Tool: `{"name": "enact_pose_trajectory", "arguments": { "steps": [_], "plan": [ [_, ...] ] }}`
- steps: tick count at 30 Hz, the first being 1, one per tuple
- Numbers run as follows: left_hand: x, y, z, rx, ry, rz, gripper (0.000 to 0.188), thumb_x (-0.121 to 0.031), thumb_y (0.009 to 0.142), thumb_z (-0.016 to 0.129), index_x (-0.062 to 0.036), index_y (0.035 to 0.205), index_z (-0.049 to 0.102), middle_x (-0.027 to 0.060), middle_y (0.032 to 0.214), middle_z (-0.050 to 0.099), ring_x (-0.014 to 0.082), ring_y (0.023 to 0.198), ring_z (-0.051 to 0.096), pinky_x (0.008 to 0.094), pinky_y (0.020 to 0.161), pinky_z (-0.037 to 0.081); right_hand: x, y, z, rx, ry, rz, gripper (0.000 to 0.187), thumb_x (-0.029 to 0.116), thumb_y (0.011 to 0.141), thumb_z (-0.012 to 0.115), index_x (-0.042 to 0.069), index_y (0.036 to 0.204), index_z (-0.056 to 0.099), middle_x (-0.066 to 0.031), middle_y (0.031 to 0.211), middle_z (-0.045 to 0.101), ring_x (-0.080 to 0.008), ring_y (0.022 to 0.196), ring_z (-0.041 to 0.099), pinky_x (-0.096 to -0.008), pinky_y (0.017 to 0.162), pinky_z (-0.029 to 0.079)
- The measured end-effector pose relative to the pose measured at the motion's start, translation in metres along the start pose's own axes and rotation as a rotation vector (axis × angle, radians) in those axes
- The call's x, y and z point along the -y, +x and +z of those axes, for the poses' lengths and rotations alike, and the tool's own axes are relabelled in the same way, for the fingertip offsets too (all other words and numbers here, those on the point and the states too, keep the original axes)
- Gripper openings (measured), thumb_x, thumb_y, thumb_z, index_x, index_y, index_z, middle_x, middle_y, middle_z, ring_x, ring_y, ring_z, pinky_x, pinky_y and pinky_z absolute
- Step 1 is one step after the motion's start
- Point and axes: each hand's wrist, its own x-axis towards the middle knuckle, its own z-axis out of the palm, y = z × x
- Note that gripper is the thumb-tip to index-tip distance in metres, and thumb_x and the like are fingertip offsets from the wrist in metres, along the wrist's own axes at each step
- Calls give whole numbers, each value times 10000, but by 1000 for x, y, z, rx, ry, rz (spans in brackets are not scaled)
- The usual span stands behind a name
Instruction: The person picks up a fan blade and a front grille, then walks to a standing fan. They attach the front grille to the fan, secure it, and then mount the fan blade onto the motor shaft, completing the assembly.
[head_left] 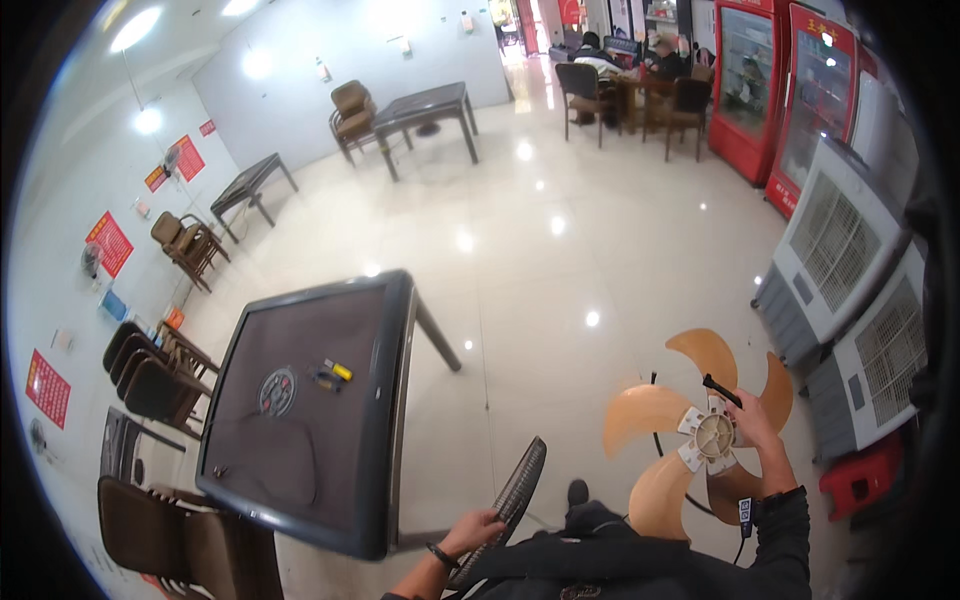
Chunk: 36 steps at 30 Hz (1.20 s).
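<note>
My left hand [478, 530] is closed on the rim of a round black fan grille [520, 485], seen nearly edge-on and tilted beside the table. At the right, my right hand [757, 420] is closed round a short black stick-like thing [722, 389], whose exact kind I cannot make out. That hand is right by the white hub of a fan blade set [652, 411] with several tan-orange blades. A black cord or rod shows behind the blades. Whether my right hand also grips the hub is hidden.
A dark square table [350, 440] stands at the left, with a yellow-handled tool [338, 371] and a thin cord on its top. Brown chairs [150, 530] stand beyond it. Grey air coolers [835, 240] and red-framed fridges [750, 85] line the right. People sit at a far table.
</note>
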Motion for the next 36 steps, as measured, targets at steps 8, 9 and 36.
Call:
{"name": "enact_pose_trajectory", "arguments": {
  "steps": [8, 9, 36],
  "plan": [
    [-102, 12, -80, -101, 508, 102, 245, -246, 897, 582, -36, 1005, 643, 150, 813, 647, 261, 753, 632, 367, 696, 486, 36, 105, 4, -66, -29, -6, 191, 160, 881, 564, -9, 969, 578, -181, 823, 622, -304, 794, 614, -391, 716, 459],
    [-116, 18, -84, -81, 515, 114, 238, -246, 881, 598, -42, 996, 644, 162, 813, 641, 331, 775, 625, 388, 700, 485, 47, 125, 8, -54, -24, -20, 189, 169, 884, 559, -5, 956, 575, -183, 822, 618, -309, 799, 611, -395, 717, 456],
    [-351, 168, -88, 753, 366, 872, 198, -82, 869, 538, 26, 1024, 597, 205, 919, 627, 374, 879, 599, 409, 753, 474, 207, 322, 210, -112, -287, -229, 215, 188, 846, 568, 41, 1000, 537, -223, 809, 657, -425, 800, 632, -520, 725, 478]
  ]
}}
